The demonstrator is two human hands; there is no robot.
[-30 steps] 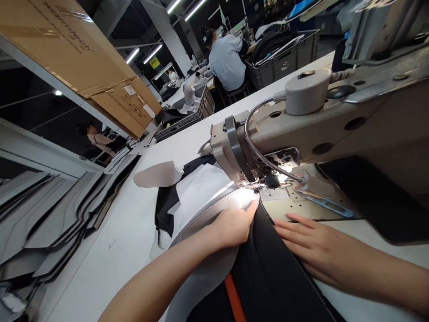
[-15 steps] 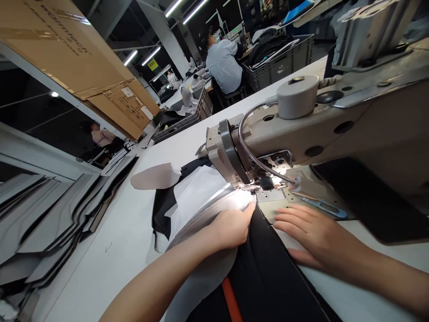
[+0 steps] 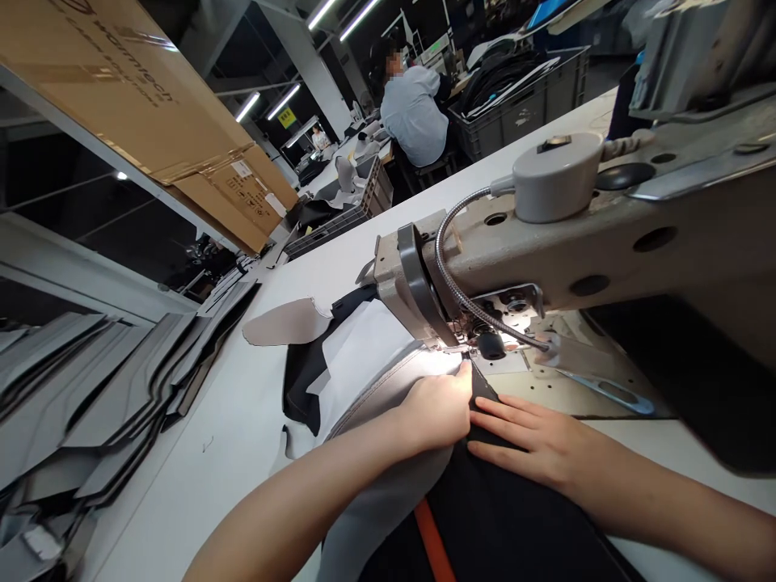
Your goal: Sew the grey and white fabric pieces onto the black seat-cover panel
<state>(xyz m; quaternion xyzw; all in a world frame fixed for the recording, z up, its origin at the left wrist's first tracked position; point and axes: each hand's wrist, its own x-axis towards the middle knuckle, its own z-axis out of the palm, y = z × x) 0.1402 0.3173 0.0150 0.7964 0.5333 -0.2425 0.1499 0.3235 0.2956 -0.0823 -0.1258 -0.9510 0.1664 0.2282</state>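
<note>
Under the lit needle area of a sewing machine (image 3: 418,279) lies a grey fabric panel (image 3: 388,493) with a stitched edge, along black fabric (image 3: 503,517). My left hand (image 3: 440,408) is closed on the grey fabric, its index fingertip close to the presser foot; the curled fingers are partly hidden. To its right, my right hand (image 3: 527,444) lies flat on the black fabric with fingers stretched and slightly apart. An orange strip (image 3: 433,537) runs over the black fabric below the hands. White sheet material (image 3: 364,347) sits beyond the grey panel.
Blue thread snips (image 3: 618,394) rest on the machine bed. Stacked grey panels (image 3: 115,388) line the table's left side. A loose grey piece (image 3: 288,322) lies left of the machine head. Behind are cardboard boxes (image 3: 151,89), a grey crate (image 3: 521,109) and a seated person (image 3: 417,113).
My right hand has moved left from the machine bed's edge onto the black fabric, close to my left hand. My left hand stays near the needle. The view has shifted slightly.
</note>
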